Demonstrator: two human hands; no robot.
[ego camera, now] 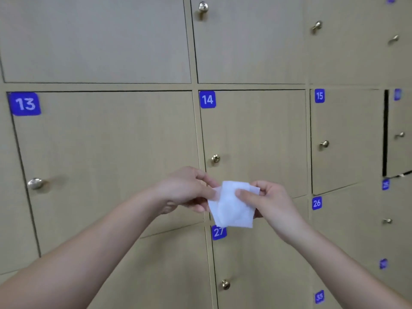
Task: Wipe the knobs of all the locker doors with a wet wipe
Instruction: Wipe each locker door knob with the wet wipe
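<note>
Two hands readying a wet wipe before the locker doors.
We pinch the folded wet wipe [231, 206] between left hand [185, 192] and right hand [267, 201], just below the knob of door 14 [215, 159]; no knob is touched, so we judge all visible knobs still unwiped.

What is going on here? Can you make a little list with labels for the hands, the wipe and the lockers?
place: wall of tan locker doors with blue number labels
left hand: pinches the left edge of the wet wipe
right hand: pinches the right side of the wipe
wet wipe: white, folded, held in front of the lockers, touching no knob
nearest knob: on door 14, just above the hands
door 13 knob: far left, untouched
door 15 knob: to the right
door beside 15: slightly ajar, dark gap showing
</note>
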